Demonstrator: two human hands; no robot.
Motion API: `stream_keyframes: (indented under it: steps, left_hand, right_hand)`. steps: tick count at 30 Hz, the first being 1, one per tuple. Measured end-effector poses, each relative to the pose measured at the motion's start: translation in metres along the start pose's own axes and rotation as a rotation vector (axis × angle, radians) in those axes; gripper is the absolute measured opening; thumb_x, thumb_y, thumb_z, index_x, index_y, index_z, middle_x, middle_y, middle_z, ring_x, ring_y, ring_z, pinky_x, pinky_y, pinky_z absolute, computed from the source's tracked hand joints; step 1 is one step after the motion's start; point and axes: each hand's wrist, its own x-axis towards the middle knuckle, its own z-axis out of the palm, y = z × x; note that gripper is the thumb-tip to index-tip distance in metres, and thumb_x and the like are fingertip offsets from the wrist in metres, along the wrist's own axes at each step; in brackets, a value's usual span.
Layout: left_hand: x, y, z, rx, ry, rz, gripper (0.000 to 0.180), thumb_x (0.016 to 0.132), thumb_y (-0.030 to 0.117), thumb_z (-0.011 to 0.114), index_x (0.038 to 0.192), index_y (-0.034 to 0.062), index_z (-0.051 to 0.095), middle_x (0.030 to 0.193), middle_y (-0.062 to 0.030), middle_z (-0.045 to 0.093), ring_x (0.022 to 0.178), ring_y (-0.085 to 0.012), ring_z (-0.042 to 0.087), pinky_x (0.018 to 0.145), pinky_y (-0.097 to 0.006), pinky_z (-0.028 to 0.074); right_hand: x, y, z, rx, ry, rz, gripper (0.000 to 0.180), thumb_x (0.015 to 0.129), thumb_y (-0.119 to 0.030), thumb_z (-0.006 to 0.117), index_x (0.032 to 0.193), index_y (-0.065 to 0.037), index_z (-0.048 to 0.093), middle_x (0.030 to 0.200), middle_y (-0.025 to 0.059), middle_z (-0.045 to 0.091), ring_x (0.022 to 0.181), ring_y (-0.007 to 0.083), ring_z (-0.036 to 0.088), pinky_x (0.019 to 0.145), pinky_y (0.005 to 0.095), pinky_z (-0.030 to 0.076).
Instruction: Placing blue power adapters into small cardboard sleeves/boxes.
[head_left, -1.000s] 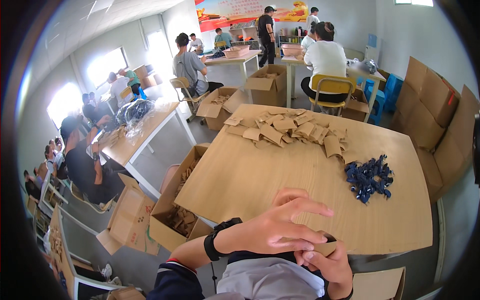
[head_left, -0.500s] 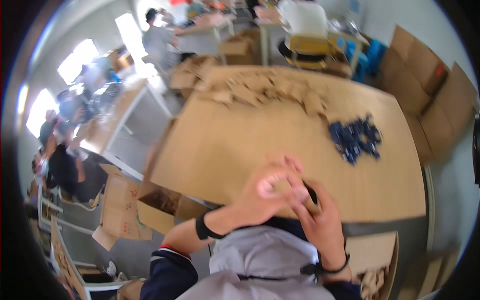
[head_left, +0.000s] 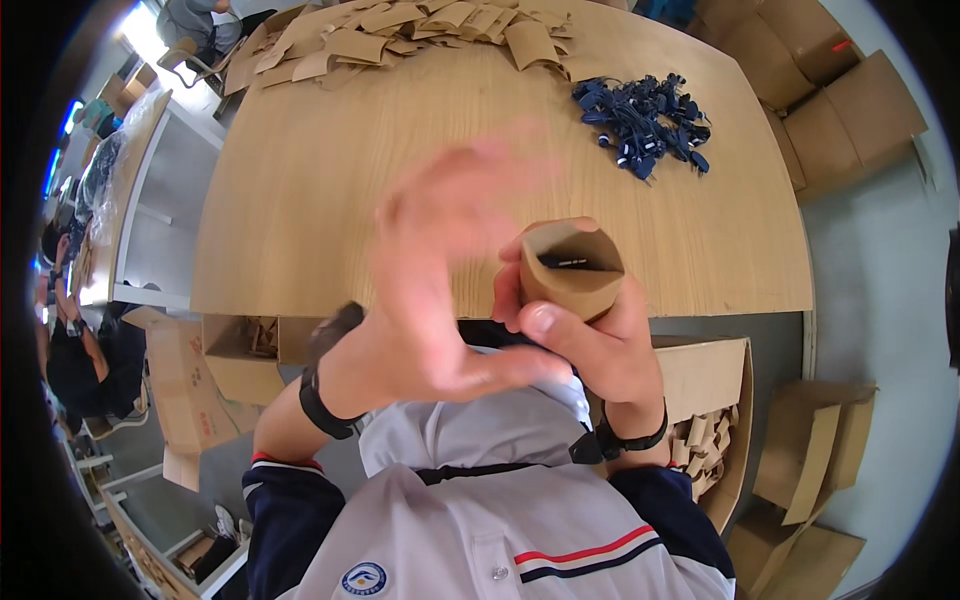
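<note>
the brown cardboard sleeve (head_left: 572,268) is bowed open at its top, a dark item visible inside. the right hand (head_left: 590,335) grips it above the table (head_left: 300,200) edge. the left hand (head_left: 440,270) is blurred, fingers spread, beside it, holding nothing.

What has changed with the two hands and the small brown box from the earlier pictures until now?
The left hand, earlier laid over the right hand, has lifted off and is open, blurred by motion. The right hand now holds the small cardboard box upright with its top open and a dark item inside. The flat cardboard pieces and blue cable pile stayed on the table.
</note>
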Motion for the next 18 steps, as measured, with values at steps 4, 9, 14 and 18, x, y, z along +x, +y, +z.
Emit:
stream_keyframes:
  steps: [4, 9, 14, 18]
  left_hand:
    - [-0.017, 0.013, 0.014, 0.392, -0.121, 0.133, 0.037, 0.081, 0.022, 0.071, 0.107, 0.0117, 0.047, 0.125, -0.0085, 0.06, 0.119, -0.0297, 0.054, 0.089, -0.04, 0.047]
    - [-0.013, 0.019, 0.015, 0.567, -0.207, 0.206, 0.035, 0.082, 0.016, 0.065, 0.108, 0.0108, 0.043, 0.123, -0.0097, 0.059, 0.114, -0.0272, 0.055, 0.086, -0.037, 0.048]
    - [-0.011, 0.018, 0.018, 0.461, -0.156, 0.207, 0.028, 0.081, 0.015, 0.066, 0.099, 0.0094, 0.046, 0.128, -0.0128, 0.057, 0.111, -0.0273, 0.058, 0.08, -0.034, 0.048]
    - [-0.017, 0.016, 0.019, 0.459, -0.133, 0.168, 0.03, 0.083, 0.011, 0.064, 0.104, 0.0059, 0.043, 0.132, -0.0174, 0.054, 0.118, -0.0329, 0.056, 0.086, -0.039, 0.05]
  right_hand:
    - [-0.002, 0.01, 0.008, 0.084, 0.101, -0.041, 0.045, 0.093, -0.01, 0.057, 0.133, 0.001, 0.039, 0.122, 0.0099, 0.052, 0.109, 0.016, 0.051, 0.094, 0.0291, 0.041]
    - [-0.01, 0.022, 0.019, 0.191, 0.359, -0.118, 0.048, 0.094, -0.017, 0.054, 0.137, 0.0, 0.037, 0.127, 0.011, 0.051, 0.117, 0.0203, 0.051, 0.101, 0.0337, 0.041]
    - [-0.018, 0.037, 0.012, 0.196, 0.462, -0.106, 0.045, 0.096, -0.021, 0.055, 0.135, -0.003, 0.042, 0.128, 0.0106, 0.053, 0.116, 0.021, 0.053, 0.101, 0.0359, 0.043]
    - [-0.016, 0.043, 0.015, 0.002, 0.43, -0.142, 0.048, 0.103, -0.022, 0.037, 0.146, -0.003, 0.029, 0.142, 0.0145, 0.043, 0.131, 0.0261, 0.045, 0.107, 0.0378, 0.038]
